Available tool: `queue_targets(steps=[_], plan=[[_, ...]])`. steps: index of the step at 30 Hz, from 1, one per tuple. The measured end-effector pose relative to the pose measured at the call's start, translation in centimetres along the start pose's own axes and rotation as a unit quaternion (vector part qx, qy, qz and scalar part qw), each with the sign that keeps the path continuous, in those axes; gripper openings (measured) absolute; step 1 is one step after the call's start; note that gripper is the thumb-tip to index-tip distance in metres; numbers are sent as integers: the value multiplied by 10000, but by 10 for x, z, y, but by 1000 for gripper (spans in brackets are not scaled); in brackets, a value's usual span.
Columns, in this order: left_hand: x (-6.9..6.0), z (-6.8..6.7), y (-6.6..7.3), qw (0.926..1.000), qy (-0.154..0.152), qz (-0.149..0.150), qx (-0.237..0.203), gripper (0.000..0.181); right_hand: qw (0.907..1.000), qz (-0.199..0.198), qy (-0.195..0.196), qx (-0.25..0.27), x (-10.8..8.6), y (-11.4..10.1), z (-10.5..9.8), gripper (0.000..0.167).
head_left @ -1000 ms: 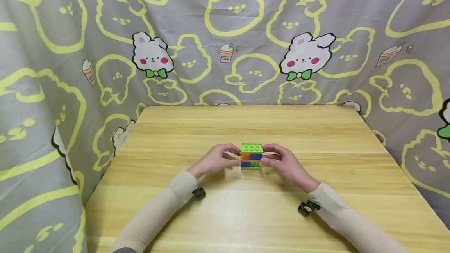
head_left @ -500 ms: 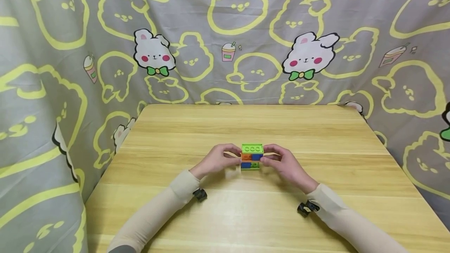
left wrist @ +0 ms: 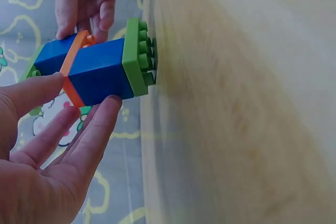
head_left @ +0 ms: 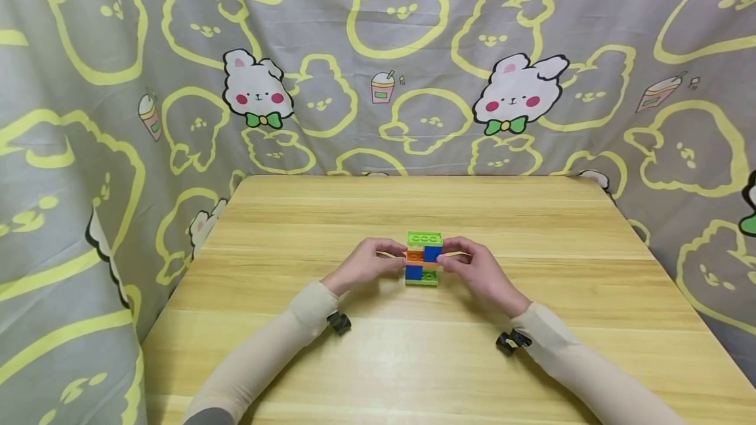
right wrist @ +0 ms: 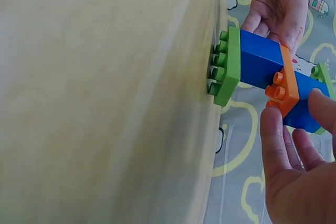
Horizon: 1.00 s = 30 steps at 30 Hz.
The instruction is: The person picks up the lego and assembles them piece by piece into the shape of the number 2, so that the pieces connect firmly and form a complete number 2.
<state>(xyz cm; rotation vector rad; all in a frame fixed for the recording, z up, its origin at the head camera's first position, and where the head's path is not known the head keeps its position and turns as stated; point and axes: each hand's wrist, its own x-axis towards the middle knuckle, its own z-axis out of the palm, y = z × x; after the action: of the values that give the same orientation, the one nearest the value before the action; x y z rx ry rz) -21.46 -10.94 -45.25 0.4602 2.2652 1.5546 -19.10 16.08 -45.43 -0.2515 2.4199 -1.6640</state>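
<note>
A stack of toy building bricks stands above the middle of the table, its studs facing down in the wrist views. In the head view, the upper green plate (head_left: 424, 239) shows its ringed underside, above the upper blue brick (head_left: 433, 254), an orange plate (head_left: 415, 256), the lower blue brick (head_left: 413, 273) and the lower green plate (head_left: 429, 276). My left hand (head_left: 363, 266) pinches the stack from the left, thumb at the orange plate and fingertips at the lower blue brick. From the right, my right hand (head_left: 483, 275) grips it, thumb on the upper blue brick. Some fingertips are hidden behind the stack.
The wooden table (head_left: 378, 359) spreads around both hands. A grey curtain (head_left: 331, 25) with yellow outlines and cartoon rabbits hangs behind it and along both sides. A black wrist device (head_left: 338, 323) sits on the left wrist, another device (head_left: 512, 341) on the right.
The stack has tipped more upright, so its top green plate is higher and more of the blue bricks' sides show. Both hands have risen slightly with it.
</note>
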Motion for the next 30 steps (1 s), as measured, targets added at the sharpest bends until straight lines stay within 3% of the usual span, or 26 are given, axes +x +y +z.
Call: queue_targets(steps=[6, 11, 19, 30], plan=[[4, -3, 0, 9999, 1, -80, -94, 37, 9997, 15, 52, -241, 6, -3, -1, 48], [9, -3, -3, 9986, -12, -269, -451, 38, 9992, -4, 76, -395, 12, -5, -2, 45], [18, -3, -5, 9939, 111, -535, -962, 34, 9996, 8, 158, -238, 23, -4, 1, 42], [26, -6, -4, 9935, 132, -554, -984, 26, 9990, 215, -3, -383, 36, -4, 0, 40]])
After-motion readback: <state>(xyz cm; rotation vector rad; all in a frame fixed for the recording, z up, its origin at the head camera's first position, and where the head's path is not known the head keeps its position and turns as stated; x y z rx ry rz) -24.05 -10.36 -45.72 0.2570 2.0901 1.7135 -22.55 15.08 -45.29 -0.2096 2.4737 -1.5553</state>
